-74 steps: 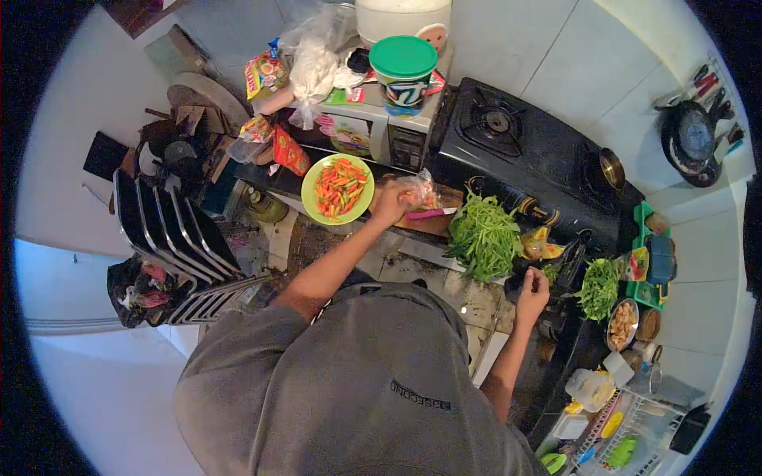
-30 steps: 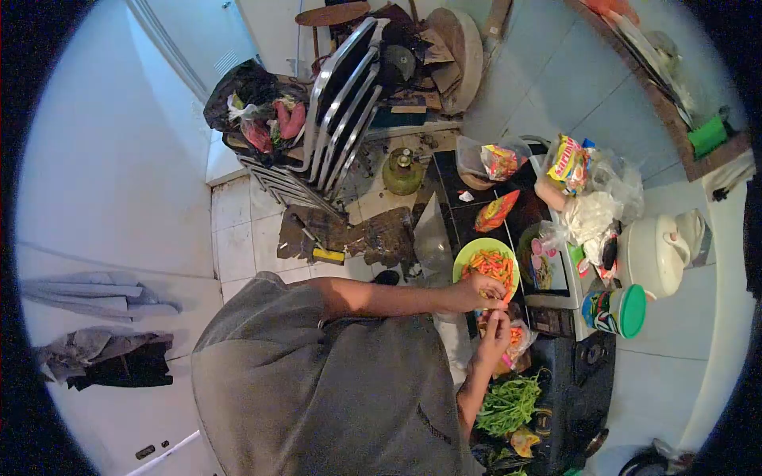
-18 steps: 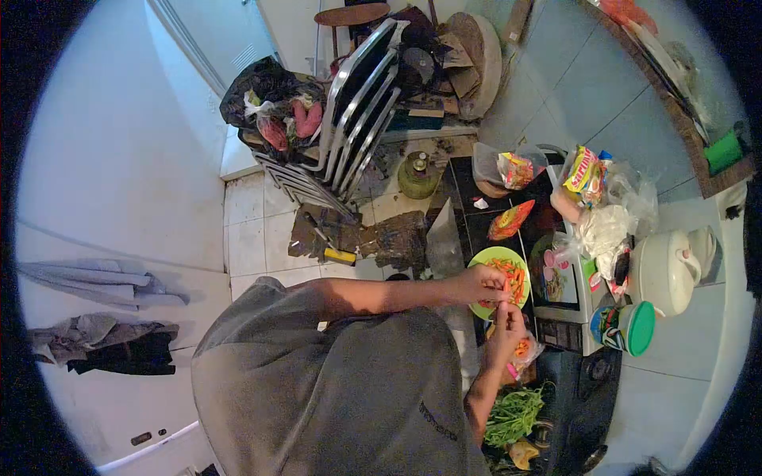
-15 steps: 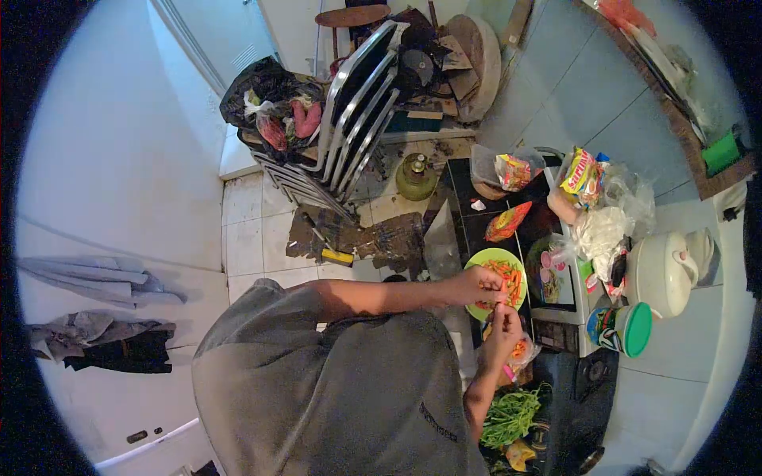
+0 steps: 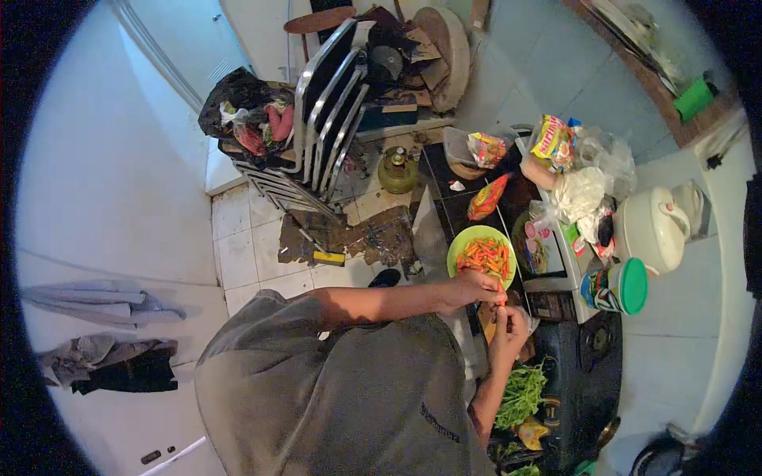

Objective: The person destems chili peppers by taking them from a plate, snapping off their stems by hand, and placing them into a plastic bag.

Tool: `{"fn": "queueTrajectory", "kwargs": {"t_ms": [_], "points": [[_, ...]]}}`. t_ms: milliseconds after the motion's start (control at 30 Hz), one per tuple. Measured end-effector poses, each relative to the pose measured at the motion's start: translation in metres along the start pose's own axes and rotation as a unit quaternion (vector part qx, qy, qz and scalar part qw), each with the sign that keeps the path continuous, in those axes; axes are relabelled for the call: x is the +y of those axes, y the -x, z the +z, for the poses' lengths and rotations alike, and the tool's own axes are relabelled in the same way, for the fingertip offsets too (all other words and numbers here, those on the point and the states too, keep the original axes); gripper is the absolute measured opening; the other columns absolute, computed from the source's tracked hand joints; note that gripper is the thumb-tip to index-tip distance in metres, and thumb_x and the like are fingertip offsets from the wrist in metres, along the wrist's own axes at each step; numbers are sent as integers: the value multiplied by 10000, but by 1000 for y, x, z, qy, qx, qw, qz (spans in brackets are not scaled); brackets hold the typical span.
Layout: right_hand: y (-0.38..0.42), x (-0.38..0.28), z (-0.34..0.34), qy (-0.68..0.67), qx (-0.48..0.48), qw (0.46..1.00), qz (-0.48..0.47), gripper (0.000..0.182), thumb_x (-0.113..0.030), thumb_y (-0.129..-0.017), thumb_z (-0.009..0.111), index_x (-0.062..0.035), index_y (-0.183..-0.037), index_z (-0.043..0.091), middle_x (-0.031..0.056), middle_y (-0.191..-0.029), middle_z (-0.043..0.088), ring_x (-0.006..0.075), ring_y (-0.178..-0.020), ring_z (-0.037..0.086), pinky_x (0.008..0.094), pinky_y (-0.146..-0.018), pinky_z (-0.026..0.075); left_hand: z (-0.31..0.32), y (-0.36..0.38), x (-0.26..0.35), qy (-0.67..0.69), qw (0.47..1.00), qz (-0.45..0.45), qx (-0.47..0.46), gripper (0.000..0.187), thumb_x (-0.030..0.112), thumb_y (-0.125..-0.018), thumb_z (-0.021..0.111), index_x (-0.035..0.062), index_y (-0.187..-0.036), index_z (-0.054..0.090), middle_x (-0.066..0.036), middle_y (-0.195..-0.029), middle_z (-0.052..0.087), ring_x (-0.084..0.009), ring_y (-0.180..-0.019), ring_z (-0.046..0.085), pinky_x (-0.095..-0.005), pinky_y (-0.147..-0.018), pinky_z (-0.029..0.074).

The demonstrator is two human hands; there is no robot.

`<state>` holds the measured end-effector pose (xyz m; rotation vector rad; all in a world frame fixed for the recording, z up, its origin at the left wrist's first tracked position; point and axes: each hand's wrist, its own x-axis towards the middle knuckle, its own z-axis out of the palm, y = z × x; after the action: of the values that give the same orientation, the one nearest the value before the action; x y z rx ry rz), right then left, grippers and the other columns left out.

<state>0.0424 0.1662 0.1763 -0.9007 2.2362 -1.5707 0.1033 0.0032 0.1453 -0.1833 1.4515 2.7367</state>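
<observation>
My left hand (image 5: 476, 287) is closed in a pinch on a red-orange chili pepper (image 5: 502, 296), just past the lower edge of a lime-green plate (image 5: 454, 252). Several similar chilies (image 5: 484, 255) lie heaped on that plate. My right hand (image 5: 509, 329) is closed too, its fingertips pressed together at the chili's lower end. Whether those fingers grip the stem or the pepper itself is too small to make out. Below my right forearm lies a bunch of leafy greens (image 5: 522, 393).
A red-orange packet (image 5: 487, 197) lies beyond the plate. To the right stand a green-lidded tub (image 5: 633, 285), a cream rice cooker (image 5: 651, 230) and a black stove (image 5: 591, 373). Stacked metal-framed chairs (image 5: 329, 103) and a green gas cylinder (image 5: 397, 170) are on the floor side.
The camera view has shifted. My hands have moved from over the plate to its lower edge, uncovering more of the chilies. The bag below the plate is now mostly hidden by my right hand.
</observation>
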Motion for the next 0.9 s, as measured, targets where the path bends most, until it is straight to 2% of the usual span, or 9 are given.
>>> {"fn": "queueTrajectory", "kwargs": {"t_ms": [100,233,467,533,567,667,733,833,900], "points": [[13,-7,-11,-32,-6,999,17,187,-138,-974,597,12,-868,629,20,-793,594,98,-734,517,244,-669,421,6,-1,-13,57,998,-27,-1,250,286,-972,619,42,-982,674,11,-937,657,-84,-876,586,-252,-819,453],[36,-5,-25,-40,-19,998,41,173,-125,-971,600,17,-884,645,18,-806,604,86,-732,520,233,-659,417,15,2,-6,-6,999,-32,18,226,273,-975,609,57,-971,677,16,-932,655,-83,-885,582,-246,-809,446],[91,20,-49,-69,119,985,105,177,-160,-945,645,6,-893,672,24,-789,628,99,-750,556,242,-701,447,30,-15,-41,-2,997,-80,-2,214,212,-945,654,53,-1085,626,-24,-1020,664,-71,-880,588,-249,-771,463],[112,27,-60,-52,144,979,134,180,-166,-936,652,11,-907,668,27,-795,623,115,-755,552,255,-713,442,32,-25,-59,-19,991,-97,91,199,202,-938,667,59,-1075,640,-14,-924,680,-123,-910,622,-285,-812,500],[125,28,-68,-48,171,974,144,180,-166,-936,652,11,-907,668,27,-795,623,115,-755,552,255,-713,442,30,-30,-70,-24,991,-112,67,199,202,-938,667,59,-1075,640,-14,-924,680,-123,-910,622,-285,-812,500],[163,31,-87,-11,222,966,132,170,-160,-962,633,-10,-896,679,0,-783,627,78,-700,556,241,-705,456,8,-56,-123,-122,988,-85,49,176,134,-934,663,34,-1073,628,-59,-944,701,-101,-788,613,-268,-714,494],[193,38,-96,-28,270,948,168,176,-165,-963,634,-10,-894,679,0,-778,625,76,-697,552,238,-694,448,0,-78,-161,-250,964,42,81,142,110,-929,664,28,-1043,641,-69,-883,702,-111,-735,611,-268,-684,500],[234,40,-111,-27,332,916,224,207,-190,-967,637,-3,-889,680,0,-761,615,75,-698,541,230,-663,424,19,-92,-174,-330,935,57,115,103,122,-916,684,28,-957,674,-62,-869,694,-110,-725,599,-262,-673,485],[257,49,-118,-78,390,885,242,220,-205,-967,640,-2,-893,681,-4,-751,608,72,-703,538,224,-655,419,3,-122,-216,-348,925,68,135,77,104,-897,691,30,-914,687,-54,-855,692,-110,-705,588,-262,-661,474]]}}
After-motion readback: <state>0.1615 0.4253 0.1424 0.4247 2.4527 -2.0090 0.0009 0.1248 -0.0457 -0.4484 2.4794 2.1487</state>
